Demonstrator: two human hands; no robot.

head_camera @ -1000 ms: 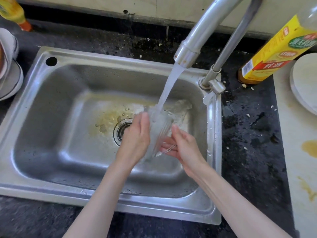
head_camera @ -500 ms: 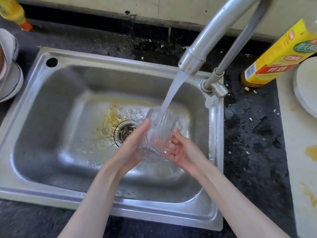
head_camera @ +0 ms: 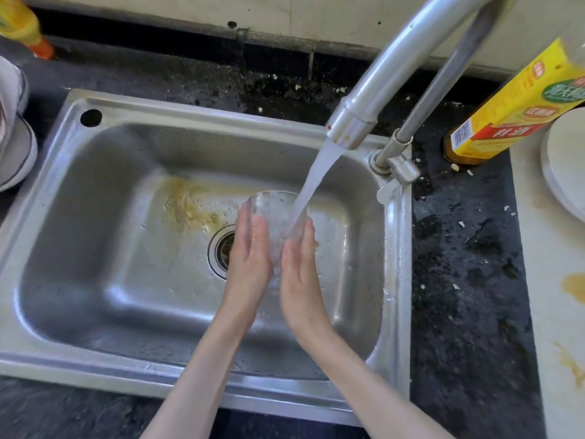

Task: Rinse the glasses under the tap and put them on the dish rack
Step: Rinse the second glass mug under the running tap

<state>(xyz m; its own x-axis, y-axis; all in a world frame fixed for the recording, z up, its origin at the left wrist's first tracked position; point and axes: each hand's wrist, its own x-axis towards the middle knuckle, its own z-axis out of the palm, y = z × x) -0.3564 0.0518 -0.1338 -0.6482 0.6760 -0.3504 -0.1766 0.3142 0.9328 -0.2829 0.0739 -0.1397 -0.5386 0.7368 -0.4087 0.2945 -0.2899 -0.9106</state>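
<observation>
A clear glass [head_camera: 274,206] is upright over the steel sink [head_camera: 196,117], mouth up under the running tap [head_camera: 354,125]. The water stream [head_camera: 316,175] falls into the glass near its right rim. My left hand [head_camera: 250,261] lies flat against the glass's left side with straight fingers. My right hand [head_camera: 300,274] presses its right side the same way, so the glass is carried between both palms. The lower part of the glass is hidden between my hands. No dish rack is in view.
The sink drain [head_camera: 221,248] sits just left of my hands, with yellowish residue behind it. A yellow-labelled bottle [head_camera: 512,106] and a white plate [head_camera: 566,163] stand right of the tap. Stacked white bowls [head_camera: 12,128] are at the left edge on the dark, wet counter.
The glass has gone from tilted and cupped in curled fingers to upright between flat palms. Both hands turned so that their backs face up, and the stream now lands in the glass's mouth.
</observation>
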